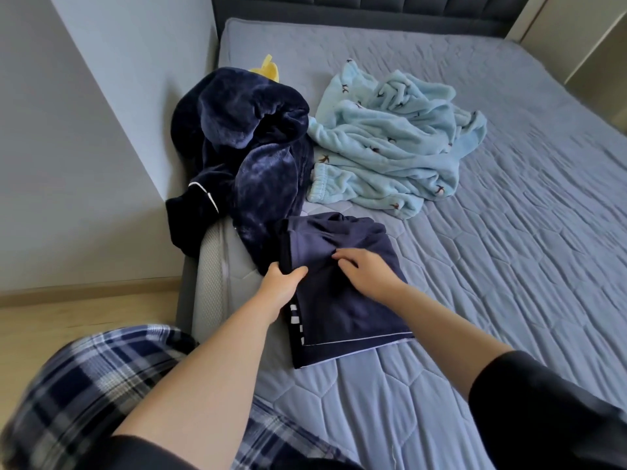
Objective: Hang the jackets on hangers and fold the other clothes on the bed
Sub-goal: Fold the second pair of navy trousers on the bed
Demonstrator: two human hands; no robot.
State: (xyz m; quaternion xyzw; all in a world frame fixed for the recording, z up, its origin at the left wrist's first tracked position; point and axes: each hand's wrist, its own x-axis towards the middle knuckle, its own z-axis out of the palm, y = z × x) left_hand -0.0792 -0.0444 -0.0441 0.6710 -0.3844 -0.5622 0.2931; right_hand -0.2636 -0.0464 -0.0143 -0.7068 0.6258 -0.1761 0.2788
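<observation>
A yellow item (268,70) hides mostly behind the navy fleece (244,137); the plaid knee (84,385) is blurred.
</observation>
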